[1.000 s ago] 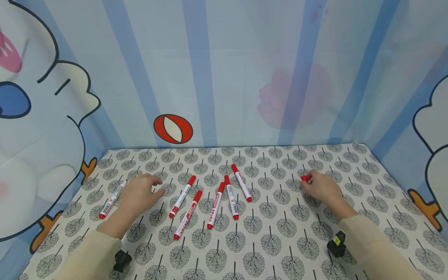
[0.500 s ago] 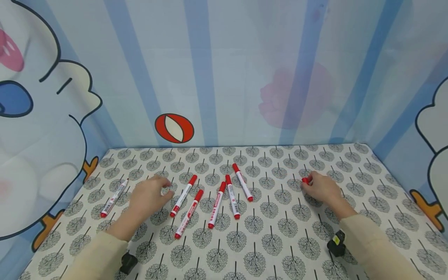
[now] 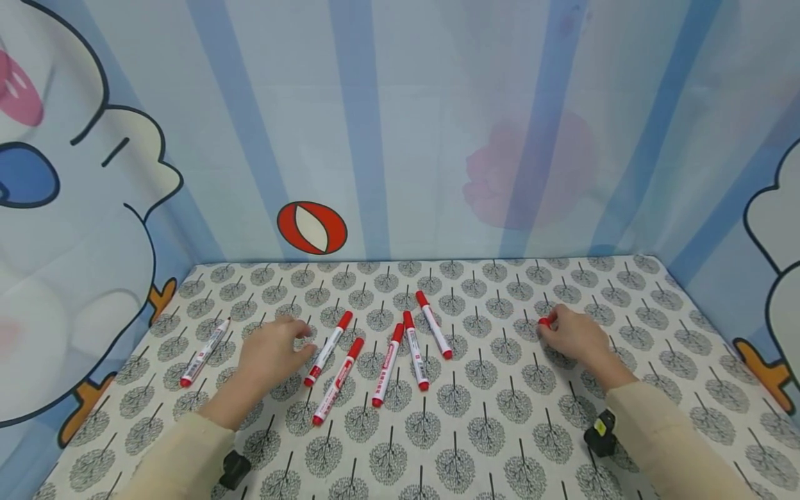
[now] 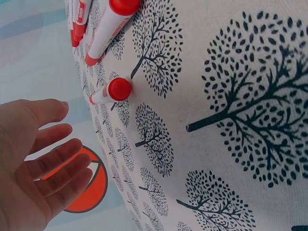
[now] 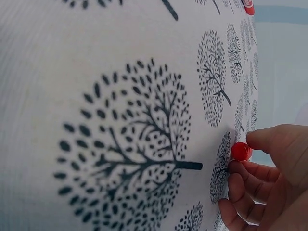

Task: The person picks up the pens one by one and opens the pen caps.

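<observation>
My left hand hovers with loosely bent fingers just left of a capped red-and-white marker; in the left wrist view the hand holds nothing. To its left lies an uncapped marker, its bare tip pointing away. My right hand, low over the cloth at the right, pinches a small red marker cap between thumb and fingers. The right wrist view shows the cap's round red end. Several more capped markers lie in the middle, among them one marker and another.
A white tablecloth printed with dark trees covers the table. Behind it and at both sides hang light blue curtains with cartoon prints. Each wrist carries a small black device.
My left hand has moved right, away from the uncapped marker and towards the nearest capped one. My right hand stays in place with the cap.
</observation>
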Available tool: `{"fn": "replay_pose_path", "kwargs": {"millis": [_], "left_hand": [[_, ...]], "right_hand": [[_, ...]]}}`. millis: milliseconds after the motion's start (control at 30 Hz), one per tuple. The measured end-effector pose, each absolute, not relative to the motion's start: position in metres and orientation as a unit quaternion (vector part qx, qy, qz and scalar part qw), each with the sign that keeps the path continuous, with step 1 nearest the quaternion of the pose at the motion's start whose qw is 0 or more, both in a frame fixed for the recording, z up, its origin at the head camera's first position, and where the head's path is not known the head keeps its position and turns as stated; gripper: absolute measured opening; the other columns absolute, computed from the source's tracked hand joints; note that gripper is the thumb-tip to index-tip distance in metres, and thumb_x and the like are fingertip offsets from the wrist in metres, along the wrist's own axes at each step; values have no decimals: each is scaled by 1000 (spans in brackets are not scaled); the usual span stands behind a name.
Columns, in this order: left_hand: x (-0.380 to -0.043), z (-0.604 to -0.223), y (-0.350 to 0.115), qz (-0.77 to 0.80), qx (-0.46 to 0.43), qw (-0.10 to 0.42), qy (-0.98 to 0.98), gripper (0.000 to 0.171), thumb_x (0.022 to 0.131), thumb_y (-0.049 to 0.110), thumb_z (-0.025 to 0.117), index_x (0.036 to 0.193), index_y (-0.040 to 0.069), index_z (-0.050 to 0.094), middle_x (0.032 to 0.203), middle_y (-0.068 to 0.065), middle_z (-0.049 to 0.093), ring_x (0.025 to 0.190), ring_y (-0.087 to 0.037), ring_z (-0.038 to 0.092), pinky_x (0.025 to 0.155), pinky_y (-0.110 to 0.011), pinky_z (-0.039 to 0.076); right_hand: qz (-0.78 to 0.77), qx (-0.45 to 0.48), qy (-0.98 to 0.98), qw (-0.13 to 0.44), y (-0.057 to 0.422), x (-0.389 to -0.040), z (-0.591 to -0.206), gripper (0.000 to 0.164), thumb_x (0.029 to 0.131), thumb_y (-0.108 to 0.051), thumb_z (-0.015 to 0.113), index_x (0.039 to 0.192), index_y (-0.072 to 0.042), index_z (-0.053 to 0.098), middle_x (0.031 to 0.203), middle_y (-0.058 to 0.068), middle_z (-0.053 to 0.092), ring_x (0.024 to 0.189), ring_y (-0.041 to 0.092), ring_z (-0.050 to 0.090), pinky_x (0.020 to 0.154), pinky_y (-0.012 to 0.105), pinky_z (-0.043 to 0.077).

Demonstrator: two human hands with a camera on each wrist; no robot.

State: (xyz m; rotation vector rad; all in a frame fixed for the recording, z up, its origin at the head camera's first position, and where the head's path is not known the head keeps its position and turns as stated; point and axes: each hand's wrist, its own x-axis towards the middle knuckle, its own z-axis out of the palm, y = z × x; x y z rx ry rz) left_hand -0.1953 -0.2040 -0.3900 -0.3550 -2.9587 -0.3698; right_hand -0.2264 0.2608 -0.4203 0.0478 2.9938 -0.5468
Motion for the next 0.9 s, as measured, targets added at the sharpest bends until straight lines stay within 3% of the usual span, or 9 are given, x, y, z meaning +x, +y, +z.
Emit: {"fn": "replay_pose_path", "kwargs": {"millis": [367,900], "left_hand": [[-197,-393,-200,-118,-113,70,-984,25,77,27,72,96,11,69,91,-5,62,73,-20,60,51,-29,47],[-202,-403,-201,-128,-113,81,-982,27,76,28,71,97,11,69,94,-7,64,71,-20,60,55,-32,48]], "right_hand": [[-182,17,981,61,263,-224,-416,41,91,-33,48,113,3,49,93,19,62,62,20,53,49,31,39],[-199,-43,979,26,266,-220,-404,43,93,-27,50,121,5,48,86,13,65,60,17,57,51,33,44]]}}
